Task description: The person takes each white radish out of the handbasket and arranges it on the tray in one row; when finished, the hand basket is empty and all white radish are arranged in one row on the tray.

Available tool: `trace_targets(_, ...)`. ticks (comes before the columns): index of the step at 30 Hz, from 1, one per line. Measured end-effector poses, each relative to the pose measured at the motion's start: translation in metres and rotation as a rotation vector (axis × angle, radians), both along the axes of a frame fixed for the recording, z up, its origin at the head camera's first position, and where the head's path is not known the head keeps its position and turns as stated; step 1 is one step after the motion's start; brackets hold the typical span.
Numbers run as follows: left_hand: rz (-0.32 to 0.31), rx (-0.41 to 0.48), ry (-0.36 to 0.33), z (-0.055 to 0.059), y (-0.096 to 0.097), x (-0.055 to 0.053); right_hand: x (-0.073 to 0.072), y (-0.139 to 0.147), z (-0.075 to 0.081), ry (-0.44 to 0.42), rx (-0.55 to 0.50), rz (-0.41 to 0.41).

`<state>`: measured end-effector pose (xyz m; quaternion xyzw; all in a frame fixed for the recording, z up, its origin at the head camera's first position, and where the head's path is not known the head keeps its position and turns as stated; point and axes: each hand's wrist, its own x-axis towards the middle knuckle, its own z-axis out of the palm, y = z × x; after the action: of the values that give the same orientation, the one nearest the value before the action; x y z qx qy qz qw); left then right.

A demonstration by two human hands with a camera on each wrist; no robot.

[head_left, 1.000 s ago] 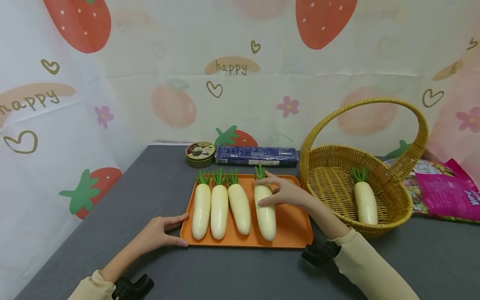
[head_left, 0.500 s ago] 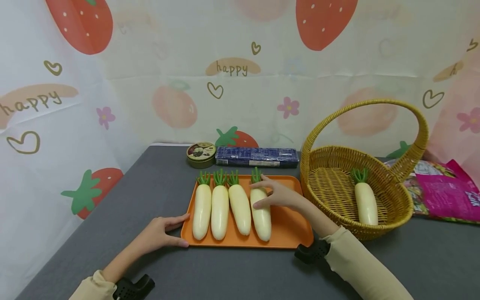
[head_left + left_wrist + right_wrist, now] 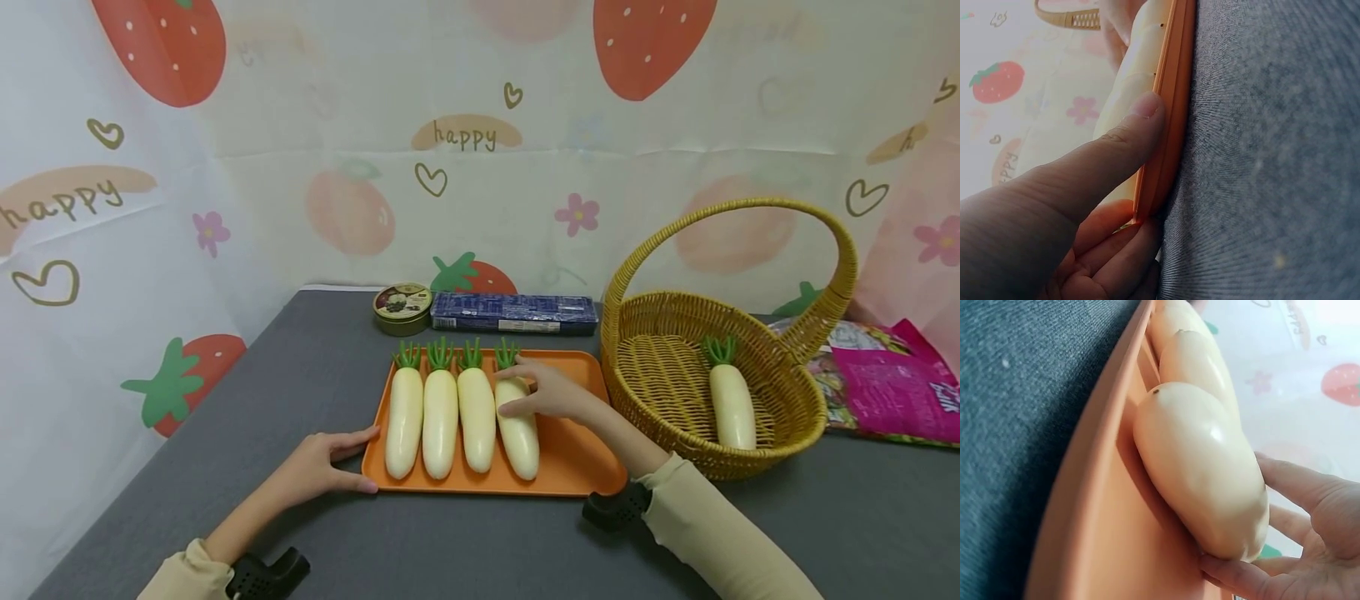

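Observation:
On the orange tray (image 3: pixel 576 458) several white radishes with green tops lie side by side, leaves toward the back. My right hand (image 3: pixel 551 390) holds the rightmost radish (image 3: pixel 521 446) near its leafy end, fingers and thumb around its sides. That radish (image 3: pixel 1204 469) rests on the tray in the right wrist view, its tip close to the rim. Left of it lie a third radish (image 3: pixel 477 421), a second radish (image 3: pixel 440 425) and the leftmost radish (image 3: pixel 405 423). My left hand (image 3: pixel 321 468) grips the tray's left end, with the thumb (image 3: pixel 1145 106) against the rim.
To the right stands a yellow wicker basket (image 3: pixel 652 421) with a tall handle, a single radish (image 3: pixel 732 408) inside. Behind the tray are a round tin (image 3: pixel 402 310) and a long blue box (image 3: pixel 514 312). A pink bag (image 3: pixel 892 379) lies behind the basket.
My right hand has slid the rightmost radish left toward the others. The third radish has turned straighter beside its neighbours. My left hand has stayed at the tray.

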<state>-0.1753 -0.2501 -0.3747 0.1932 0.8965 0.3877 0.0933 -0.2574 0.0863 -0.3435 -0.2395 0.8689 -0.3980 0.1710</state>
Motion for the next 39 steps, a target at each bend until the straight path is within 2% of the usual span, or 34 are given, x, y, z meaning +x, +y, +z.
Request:
trace_targets(8,-0.018,-0.01,0.017,0.004,0.001,0.0,0.006,-0.001,0.003,0.045,0.049,0.02)
trace_targets(13,-0.012,-0.002,0.012,0.002,0.0,0.002,0.02,0.007,0.02,0.078,0.066,0.053)
trace_targets(17,-0.005,0.002,0.011,0.0,-0.001,0.002,0.029,0.022,0.037,0.15,0.064,0.064)
trace_targets(22,0.004,0.001,0.006,0.0,-0.001,0.001,0.038,0.053,0.057,0.188,0.044,0.048)
trace_targets(29,-0.018,0.018,0.016,0.0,0.0,-0.001,0.054,0.11,0.079,0.225,0.034,-0.018)
trace_targets(34,-0.02,0.007,0.003,-0.002,-0.001,-0.002,0.064,0.148,0.083,0.239,0.023,-0.074)
trace_targets(39,-0.011,0.007,-0.004,-0.003,-0.002,-0.002,0.058,0.178,0.076,0.234,0.058,-0.152)
